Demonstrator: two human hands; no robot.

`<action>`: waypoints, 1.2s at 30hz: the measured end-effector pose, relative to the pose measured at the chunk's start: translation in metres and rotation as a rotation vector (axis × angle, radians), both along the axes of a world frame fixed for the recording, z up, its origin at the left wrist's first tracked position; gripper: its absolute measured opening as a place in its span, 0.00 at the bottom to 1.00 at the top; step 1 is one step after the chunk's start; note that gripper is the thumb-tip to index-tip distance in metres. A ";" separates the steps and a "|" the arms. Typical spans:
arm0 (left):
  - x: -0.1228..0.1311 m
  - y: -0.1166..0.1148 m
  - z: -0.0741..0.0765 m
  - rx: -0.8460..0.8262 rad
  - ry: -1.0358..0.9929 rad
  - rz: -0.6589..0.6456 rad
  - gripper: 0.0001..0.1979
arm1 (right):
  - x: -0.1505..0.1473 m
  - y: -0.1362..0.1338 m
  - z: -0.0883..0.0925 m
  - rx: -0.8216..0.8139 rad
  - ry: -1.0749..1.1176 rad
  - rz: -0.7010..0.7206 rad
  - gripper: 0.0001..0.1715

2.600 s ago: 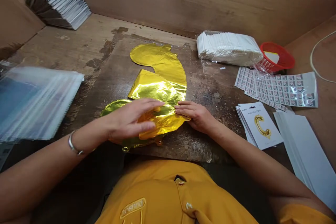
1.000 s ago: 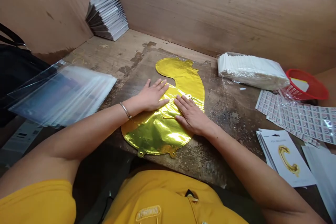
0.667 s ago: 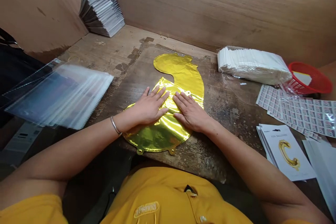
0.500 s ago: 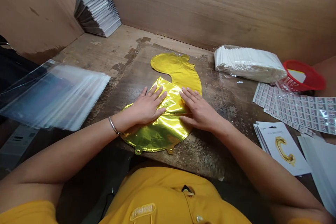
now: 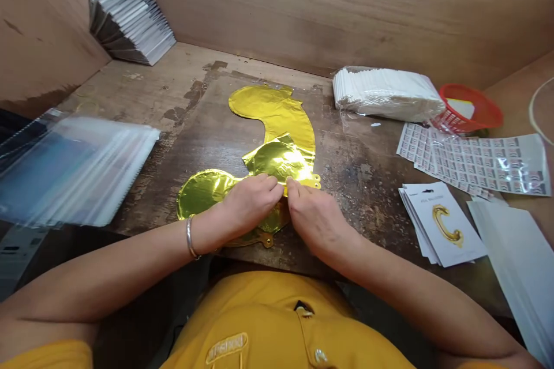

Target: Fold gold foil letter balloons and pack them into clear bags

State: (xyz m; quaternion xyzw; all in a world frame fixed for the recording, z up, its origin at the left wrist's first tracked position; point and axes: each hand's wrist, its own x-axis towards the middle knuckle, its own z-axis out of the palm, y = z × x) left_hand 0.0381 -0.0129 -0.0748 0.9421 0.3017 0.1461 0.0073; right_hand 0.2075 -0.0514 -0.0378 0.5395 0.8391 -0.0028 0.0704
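Observation:
A flat gold foil balloon (image 5: pixel 272 121) lies on the worn wooden table (image 5: pixel 372 173), curving from the far middle toward me, partly folded over itself. My left hand (image 5: pixel 249 204), with a bracelet on the wrist, pinches the folded foil near its middle. My right hand (image 5: pixel 314 216) is beside it, fingertips closed on the same folded edge. Both hands meet at the fold, and a round part of the balloon sticks out to the left of my left hand.
A stack of clear bags (image 5: pixel 73 167) lies at left. Packed cards (image 5: pixel 127 17) lean in the far left corner. White straws in plastic (image 5: pixel 387 92), a red basket (image 5: pixel 470 109), sticker sheets (image 5: pixel 476 155), header cards (image 5: pixel 444 225) and white sheets (image 5: pixel 515 259) lie at right. Wooden walls surround the table.
Both hands were lying flat on the balloon, pressing it down; now they have pulled back toward me and closed on the foil's folded edge. The folded flap has lifted slightly.

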 end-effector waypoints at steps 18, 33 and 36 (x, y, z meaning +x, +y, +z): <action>-0.036 -0.008 -0.011 -0.302 -0.241 0.314 0.09 | 0.060 0.007 -0.047 -0.042 0.755 -0.007 0.11; -0.020 0.013 0.010 -0.296 0.201 0.313 0.17 | 0.034 0.028 -0.036 0.004 0.247 -0.329 0.15; -0.021 0.013 0.018 -0.221 0.264 0.291 0.16 | 0.033 0.028 -0.035 -0.015 0.234 -0.340 0.15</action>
